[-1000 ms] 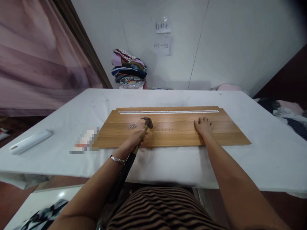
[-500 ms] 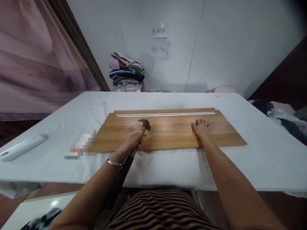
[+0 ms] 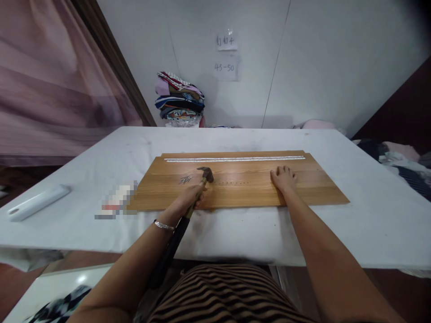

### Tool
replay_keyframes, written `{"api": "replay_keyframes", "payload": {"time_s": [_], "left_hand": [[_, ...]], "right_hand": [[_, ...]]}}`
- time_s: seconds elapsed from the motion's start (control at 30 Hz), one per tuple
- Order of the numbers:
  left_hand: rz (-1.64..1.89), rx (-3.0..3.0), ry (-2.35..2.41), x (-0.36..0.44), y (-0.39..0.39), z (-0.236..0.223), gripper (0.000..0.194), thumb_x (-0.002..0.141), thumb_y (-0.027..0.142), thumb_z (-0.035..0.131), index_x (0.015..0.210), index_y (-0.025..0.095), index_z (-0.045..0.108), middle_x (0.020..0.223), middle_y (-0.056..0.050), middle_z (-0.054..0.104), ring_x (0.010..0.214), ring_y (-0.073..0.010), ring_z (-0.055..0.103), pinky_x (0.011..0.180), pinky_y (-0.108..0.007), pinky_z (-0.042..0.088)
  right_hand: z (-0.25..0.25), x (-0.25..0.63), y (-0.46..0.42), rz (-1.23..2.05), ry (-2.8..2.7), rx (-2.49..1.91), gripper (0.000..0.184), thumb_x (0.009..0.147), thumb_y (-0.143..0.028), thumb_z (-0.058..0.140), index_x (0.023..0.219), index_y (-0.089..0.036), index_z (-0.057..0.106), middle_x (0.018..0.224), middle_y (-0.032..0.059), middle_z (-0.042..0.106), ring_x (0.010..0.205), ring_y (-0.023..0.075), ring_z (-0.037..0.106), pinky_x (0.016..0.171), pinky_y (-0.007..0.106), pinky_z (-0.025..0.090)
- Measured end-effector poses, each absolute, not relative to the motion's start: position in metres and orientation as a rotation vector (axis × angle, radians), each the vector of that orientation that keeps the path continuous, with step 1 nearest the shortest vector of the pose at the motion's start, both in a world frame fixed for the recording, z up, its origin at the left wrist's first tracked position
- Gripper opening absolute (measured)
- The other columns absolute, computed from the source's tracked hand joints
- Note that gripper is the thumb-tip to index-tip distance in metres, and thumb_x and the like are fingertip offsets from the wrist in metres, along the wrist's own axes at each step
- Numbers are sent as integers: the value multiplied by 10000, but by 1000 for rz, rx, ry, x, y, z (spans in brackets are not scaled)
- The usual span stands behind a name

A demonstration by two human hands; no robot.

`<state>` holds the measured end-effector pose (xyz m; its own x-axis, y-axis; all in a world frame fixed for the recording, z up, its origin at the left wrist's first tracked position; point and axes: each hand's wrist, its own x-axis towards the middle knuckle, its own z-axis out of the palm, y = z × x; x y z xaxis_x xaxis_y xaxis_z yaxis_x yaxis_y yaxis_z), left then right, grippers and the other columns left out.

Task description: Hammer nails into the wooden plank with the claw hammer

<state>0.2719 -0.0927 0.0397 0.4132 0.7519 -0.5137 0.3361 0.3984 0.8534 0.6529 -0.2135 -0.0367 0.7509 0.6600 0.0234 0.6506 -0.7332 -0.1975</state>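
My left hand (image 3: 192, 197) is closed round the handle of a claw hammer (image 3: 206, 174), close below its head. The dark grip slants back along my forearm toward my body. Under the hammer lies a wide wooden board (image 3: 249, 197). A small heap of loose nails (image 3: 185, 179) rests on the board to the left of the hammer head. Several small dark points, apparently nails, run in a row (image 3: 234, 182) to its right. My right hand (image 3: 283, 177) lies on the right part of the board, fingers spread. Two white measuring strips (image 3: 235, 159) stretch along the board's far side.
The board lies on a table with a white cloth (image 3: 235, 237). A white, elongated object (image 3: 38, 202) is at the left, beside a blurred-out patch (image 3: 117, 197). Folded clothes (image 3: 180, 98) are stacked beyond the far edge. Paper notes (image 3: 226, 67) hang on the wall.
The view has shifted slightly. Both hands, the hammer and the board keep nearly the same places relative to one another.
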Motion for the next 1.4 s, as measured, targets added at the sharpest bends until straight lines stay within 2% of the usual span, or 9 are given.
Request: {"api": "replay_keyframes", "payload": {"time_s": [0.4, 0.7, 0.87, 1.1, 1.4], "left_hand": [[376, 1161, 1150, 272, -95, 43, 457, 916, 581, 732, 984, 134, 662, 588, 38, 522, 391, -75, 411, 398, -203, 264], [378, 1171, 1150, 272, -94, 41, 443, 937, 574, 707, 996, 139, 654, 597, 44, 514, 392, -78, 412, 400, -208, 269], [378, 1173, 1161, 272, -95, 44, 410, 978, 535, 641, 1030, 128, 650, 611, 37, 527, 403, -82, 415, 411, -213, 302], [362, 1167, 1186, 274, -95, 46, 368, 1005, 496, 622, 1014, 129, 651, 609, 38, 517, 400, -80, 406, 405, -212, 303], [375, 1178, 1141, 272, -94, 42, 422, 970, 578, 658, 991, 157, 641, 597, 44, 515, 391, -78, 406, 382, -194, 294]], "right_hand": [[-34, 652, -215, 90, -1041, -2755, 556, 1073, -469, 306, 1369, -154, 655, 1574, 229, 542, 1489, 362, 418, 1197, 586, 323], [-33, 652, -215, 89, -1042, -2751, 542, 1082, -471, 306, 1337, -159, 668, 1559, 224, 553, 1468, 354, 442, 1181, 572, 340], [-34, 652, -214, 96, -1039, -2760, 548, 1086, -478, 308, 1369, -158, 651, 1595, 221, 523, 1502, 361, 408, 1199, 580, 320], [-33, 651, -215, 81, -1047, -2754, 541, 1086, -463, 312, 1355, -150, 661, 1545, 228, 561, 1472, 364, 430, 1176, 571, 351], [-32, 651, -214, 93, -1030, -2756, 541, 1080, -453, 317, 1351, -136, 661, 1559, 232, 547, 1467, 356, 444, 1188, 566, 337]]}}
